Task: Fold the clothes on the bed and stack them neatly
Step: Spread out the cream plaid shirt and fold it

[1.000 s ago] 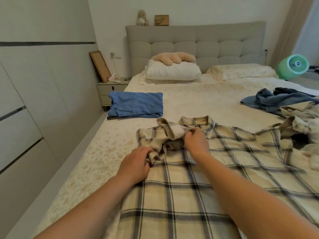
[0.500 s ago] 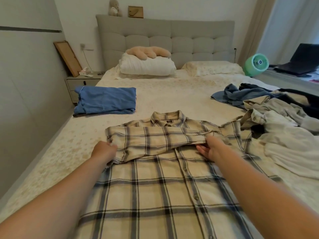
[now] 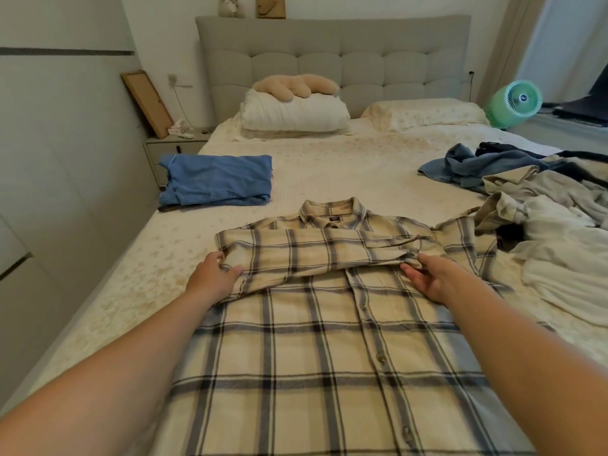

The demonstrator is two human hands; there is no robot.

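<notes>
The plaid shirt lies buttoned-side up at the near edge of the bed, one sleeve folded across its chest. The left hand pinches the sleeve's fold; the right hand seems to pinch the cuff, though its fingers are partly tucked under. Best pull the sleeve taut and square before pressing flat. The shirt's hem is out of frame.
</notes>
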